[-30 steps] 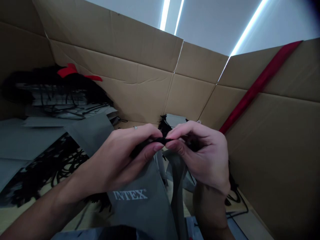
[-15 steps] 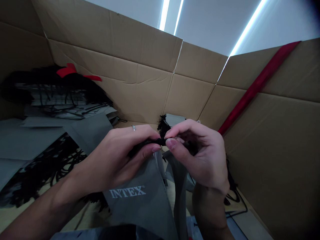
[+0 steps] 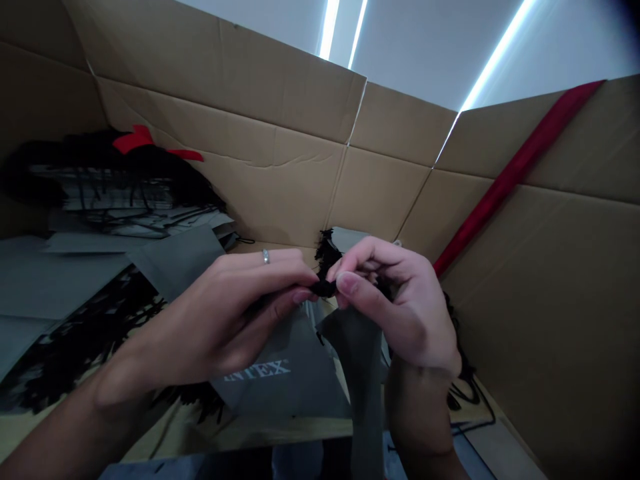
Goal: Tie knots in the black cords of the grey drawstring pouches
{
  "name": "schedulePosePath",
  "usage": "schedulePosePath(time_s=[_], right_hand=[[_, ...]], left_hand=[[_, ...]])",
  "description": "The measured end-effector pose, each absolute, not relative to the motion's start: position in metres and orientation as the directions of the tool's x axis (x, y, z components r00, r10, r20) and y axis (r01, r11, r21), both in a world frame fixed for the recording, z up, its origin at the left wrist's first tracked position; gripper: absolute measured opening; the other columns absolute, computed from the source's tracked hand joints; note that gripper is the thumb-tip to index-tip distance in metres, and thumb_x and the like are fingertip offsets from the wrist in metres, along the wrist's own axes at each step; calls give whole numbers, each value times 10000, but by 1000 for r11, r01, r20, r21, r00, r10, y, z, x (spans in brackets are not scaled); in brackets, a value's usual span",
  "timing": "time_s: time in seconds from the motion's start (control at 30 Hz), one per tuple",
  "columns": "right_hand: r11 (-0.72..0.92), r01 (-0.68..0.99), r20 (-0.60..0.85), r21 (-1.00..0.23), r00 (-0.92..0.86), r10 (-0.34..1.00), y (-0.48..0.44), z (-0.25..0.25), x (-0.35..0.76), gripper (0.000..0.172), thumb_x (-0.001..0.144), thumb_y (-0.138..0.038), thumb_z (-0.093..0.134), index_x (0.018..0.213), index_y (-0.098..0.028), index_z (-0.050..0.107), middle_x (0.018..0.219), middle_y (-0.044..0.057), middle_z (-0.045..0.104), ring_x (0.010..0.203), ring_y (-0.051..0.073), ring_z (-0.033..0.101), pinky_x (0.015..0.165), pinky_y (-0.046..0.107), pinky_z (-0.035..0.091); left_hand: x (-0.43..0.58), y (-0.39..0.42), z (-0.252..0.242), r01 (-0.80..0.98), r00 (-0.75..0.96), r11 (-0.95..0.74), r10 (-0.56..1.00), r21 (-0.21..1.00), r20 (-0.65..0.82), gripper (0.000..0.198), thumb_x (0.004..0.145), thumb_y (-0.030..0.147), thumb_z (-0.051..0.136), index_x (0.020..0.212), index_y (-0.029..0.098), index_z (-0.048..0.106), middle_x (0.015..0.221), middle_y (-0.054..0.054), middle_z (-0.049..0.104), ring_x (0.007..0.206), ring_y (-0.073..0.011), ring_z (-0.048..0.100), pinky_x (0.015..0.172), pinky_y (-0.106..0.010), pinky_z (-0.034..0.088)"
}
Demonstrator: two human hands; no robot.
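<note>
My left hand (image 3: 230,313) and my right hand (image 3: 395,303) meet at the middle of the view, both pinched shut on a black drawstring cord (image 3: 325,288). The cord's frayed end (image 3: 327,245) sticks up between the fingertips. Below the hands hangs a grey fabric bag (image 3: 280,373) with white INTEX lettering, and a grey strip of it (image 3: 363,373) drops under my right hand. A ring sits on a finger of my left hand.
Tall cardboard walls (image 3: 280,153) enclose the space, with a red strip (image 3: 505,180) running up the right wall. At the left lie stacks of grey bags (image 3: 65,273) with tangled black cords (image 3: 90,333) and a red piece (image 3: 135,139) on top.
My hands have risen slightly and my right fingers have turned around the cord. The grey bag has swung, its lettering moving lower and partly behind my left hand.
</note>
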State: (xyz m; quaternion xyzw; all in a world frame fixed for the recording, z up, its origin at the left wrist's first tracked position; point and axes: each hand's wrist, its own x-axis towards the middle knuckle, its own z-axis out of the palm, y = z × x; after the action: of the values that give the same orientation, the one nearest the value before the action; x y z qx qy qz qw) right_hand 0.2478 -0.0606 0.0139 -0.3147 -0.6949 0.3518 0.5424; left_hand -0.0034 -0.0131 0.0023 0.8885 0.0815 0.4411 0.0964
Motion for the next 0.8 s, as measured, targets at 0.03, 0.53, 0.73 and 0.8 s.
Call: schedulePosePath(time_s=[0.03, 0.53, 0.73, 0.8], right_hand=[[560, 57, 537, -827, -217, 815, -61, 14, 248, 194, 964, -209, 1031, 955, -228, 839, 827, -12, 804, 713, 140, 689, 642, 232, 540], [682, 109, 634, -723, -285, 718, -53, 9, 241, 245, 858, -119, 1047, 984, -226, 867, 869, -10, 852, 683, 136, 749, 605, 222, 616], [637, -14, 610, -771, -306, 731, -48, 9, 239, 285, 775, -116, 1105, 892, -233, 872, 773, -31, 820, 596, 125, 694, 518, 216, 562], [645, -46, 627, -762, -300, 719, -48, 8, 239, 289, 787, -126, 1118, 914, -244, 887, 807, -26, 841, 630, 134, 729, 554, 224, 591]], left_hand=[[-3, -13, 2, 58, 599, -967, 233, 249, 766, 151, 1219, 131, 626, 1113, 223, 682, 911, 32, 689, 749, -91, 600, 688, -214, 476], [4, -15, 3, 47, 604, -948, 277, 314, 748, 249, 1208, 181, 615, 968, 221, 663, 769, 19, 627, 652, -134, 536, 603, -274, 430], [-1, -10, 4, -77, 650, -920, 245, 383, 719, 255, 1177, 157, 672, 931, 227, 671, 739, 28, 558, 644, -126, 504, 604, -302, 423], [-2, -11, 7, -80, 643, -915, 256, 396, 722, 274, 1168, 146, 672, 906, 225, 661, 727, 40, 538, 637, -114, 505, 604, -287, 432]])
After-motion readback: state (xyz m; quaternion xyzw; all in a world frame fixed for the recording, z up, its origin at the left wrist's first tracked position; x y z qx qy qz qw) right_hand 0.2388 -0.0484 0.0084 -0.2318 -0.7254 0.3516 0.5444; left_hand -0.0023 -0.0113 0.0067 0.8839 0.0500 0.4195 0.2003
